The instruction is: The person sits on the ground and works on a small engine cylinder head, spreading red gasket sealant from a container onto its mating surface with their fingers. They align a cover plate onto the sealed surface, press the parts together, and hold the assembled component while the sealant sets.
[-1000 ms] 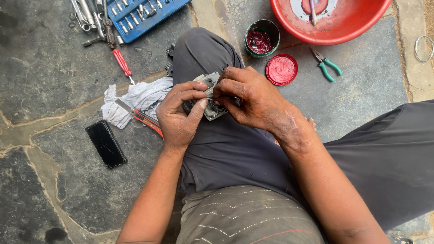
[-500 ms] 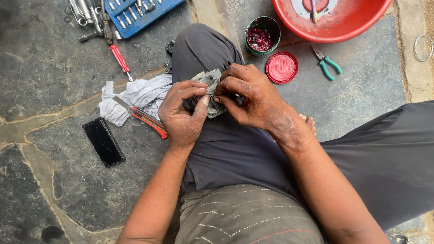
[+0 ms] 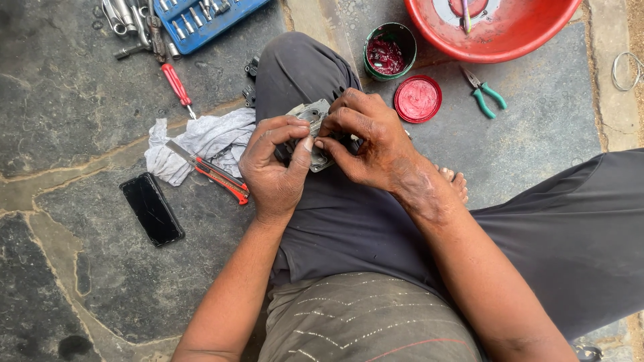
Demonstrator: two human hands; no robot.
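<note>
A small grey metal part (image 3: 310,115) rests over my raised left knee, and both hands close around it. My left hand (image 3: 275,167) grips its left side with thumb and fingers curled. My right hand (image 3: 365,137) holds its right side, fingertips pinching at the part's middle edge. Much of the part is hidden under my fingers. I sit on a stone floor in dark trousers.
To the left lie a white rag (image 3: 201,141), a red utility knife (image 3: 211,173), a black phone (image 3: 151,208) and a red screwdriver (image 3: 177,84). A blue socket set (image 3: 201,20), an open tin of red grease (image 3: 390,52), its red lid (image 3: 417,98), green pliers (image 3: 486,92) and a red basin (image 3: 496,30) sit ahead.
My hands have stayed on the metal part; the fingers have shifted slightly over it. The view has moved a little.
</note>
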